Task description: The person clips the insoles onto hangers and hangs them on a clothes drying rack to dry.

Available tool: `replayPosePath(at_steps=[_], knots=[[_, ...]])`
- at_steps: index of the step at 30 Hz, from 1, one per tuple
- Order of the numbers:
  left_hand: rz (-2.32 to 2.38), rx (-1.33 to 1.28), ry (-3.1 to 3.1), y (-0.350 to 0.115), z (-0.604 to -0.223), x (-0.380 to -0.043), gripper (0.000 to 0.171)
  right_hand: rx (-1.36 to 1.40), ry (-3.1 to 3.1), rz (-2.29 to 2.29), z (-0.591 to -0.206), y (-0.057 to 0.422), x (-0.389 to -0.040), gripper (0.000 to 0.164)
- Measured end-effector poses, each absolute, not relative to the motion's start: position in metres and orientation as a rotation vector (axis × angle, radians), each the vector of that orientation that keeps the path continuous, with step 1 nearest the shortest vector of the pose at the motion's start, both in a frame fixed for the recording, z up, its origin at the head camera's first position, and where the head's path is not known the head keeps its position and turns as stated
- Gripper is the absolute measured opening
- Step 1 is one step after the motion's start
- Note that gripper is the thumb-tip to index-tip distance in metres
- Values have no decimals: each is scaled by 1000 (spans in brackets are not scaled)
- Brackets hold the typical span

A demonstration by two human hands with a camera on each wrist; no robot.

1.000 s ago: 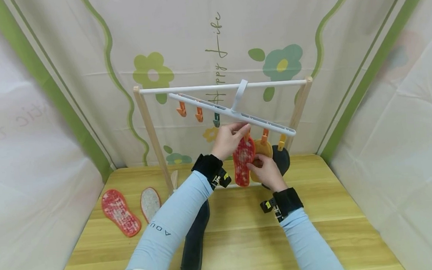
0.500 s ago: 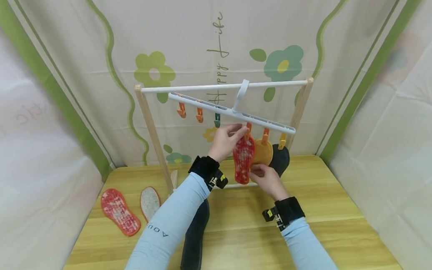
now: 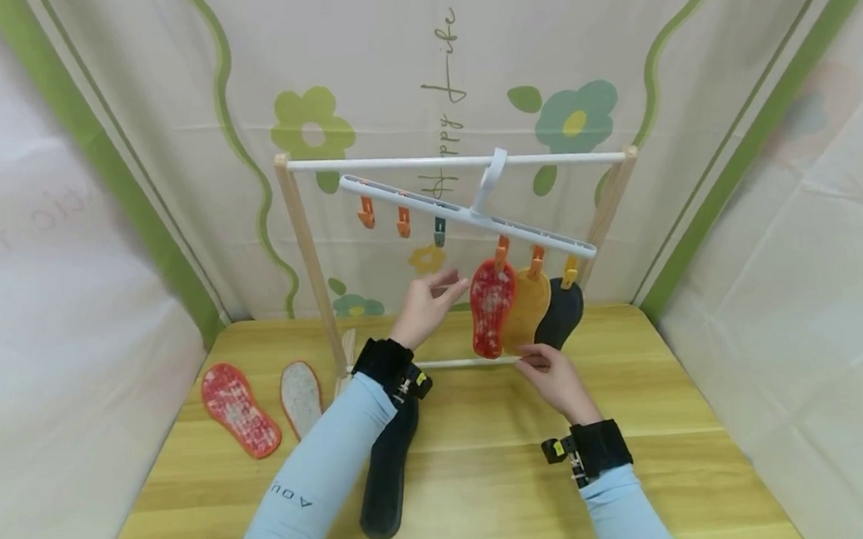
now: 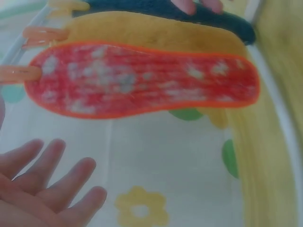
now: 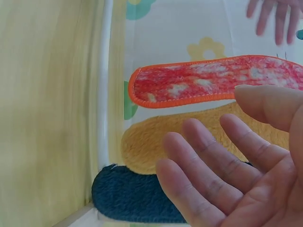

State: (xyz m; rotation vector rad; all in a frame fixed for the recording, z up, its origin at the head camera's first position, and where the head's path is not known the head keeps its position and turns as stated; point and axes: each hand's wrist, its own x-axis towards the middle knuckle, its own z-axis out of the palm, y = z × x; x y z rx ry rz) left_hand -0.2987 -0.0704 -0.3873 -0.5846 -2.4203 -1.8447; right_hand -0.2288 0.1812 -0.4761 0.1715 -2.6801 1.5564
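A red-and-white insole (image 3: pixel 493 309) hangs from an orange clip (image 3: pixel 501 254) on the white hanger (image 3: pixel 465 214). Beside it hang a tan insole (image 3: pixel 528 304) and a dark insole (image 3: pixel 559 315), each from its own clip. My left hand (image 3: pixel 428 306) is off to the left of the red insole, apart from it, fingers spread and holding nothing, as the left wrist view confirms. Below the tan insole is my right hand (image 3: pixel 555 378), empty; in the right wrist view its fingers (image 5: pixel 208 161) are relaxed in front of the insoles.
Left on the wooden table (image 3: pixel 476 483) lie a second red insole (image 3: pixel 240 410), a grey insole with red edging (image 3: pixel 301 398), and a long black insole (image 3: pixel 386 481) partly under my left forearm. Bare clips (image 3: pixel 403 221) hang on the hanger's left half. A wood-and-white rack (image 3: pixel 300 237) carries the hanger.
My left hand has let go at the orange clip and moved left and down. The right hand has left the insoles and moved down and right. The red insole now hangs from the clip.
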Motion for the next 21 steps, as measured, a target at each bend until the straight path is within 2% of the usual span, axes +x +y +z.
replayPosePath(at_steps=[21], knots=[[-1795, -188, -2461, -166, -488, -209, 53, 161, -2682, 1391, -491, 193, -178, 27]])
